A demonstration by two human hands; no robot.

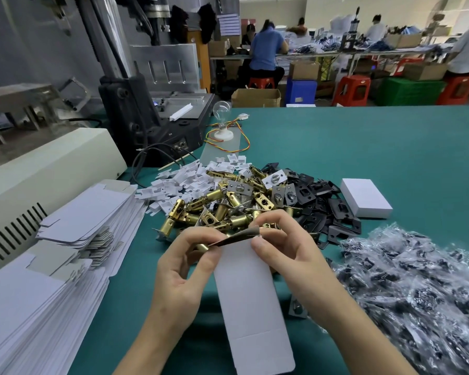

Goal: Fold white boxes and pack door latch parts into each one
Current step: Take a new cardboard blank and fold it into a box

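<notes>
Holding a flat white box [252, 301] low in the middle of the view, long side running toward 6 o'clock, above the green table [363, 144]. Gripped at its far end by both hands. Left hand [184, 263] at 9 o'clock of that end, thumb and fingers curled, pinching the edge. Right hand [282, 247] at 3 o'clock, fingers curled narrow, pinching the top flap [236, 239]. Flap bent over, grey-brown underside showing.

Just beyond the hands, at 12 o'clock: a heap of brass latches [228, 209], some with silver faceplates. At 11 o'clock of the heap, touching it: a scatter of small white plastic pieces [184, 180]. At 3 o'clock of the heap, mixed into its edge: a pile of black plates [325, 204]. Just beside those, further toward 3 o'clock: 1 closed white box [366, 197], lying flat.

At 4 o'clock of the hands: a spread of small clear bags [417, 280] with dark contents, too blurred to identify. Beside the right forearm: 1 grey metal plate [298, 307], partly hidden.

At 9 o'clock of the hands: 2 stacks of box blanks [92, 207], unfolded, next to a cream machine housing [52, 171].

Well beyond the heap at 12 o'clock: a bare light bulb [222, 112], upright on a white base, with red and yellow wires. At 11 o'clock: a dark press machine [136, 104]. Far back at 1 o'clock: people [266, 47] seated at benches, among red stools [352, 89].
</notes>
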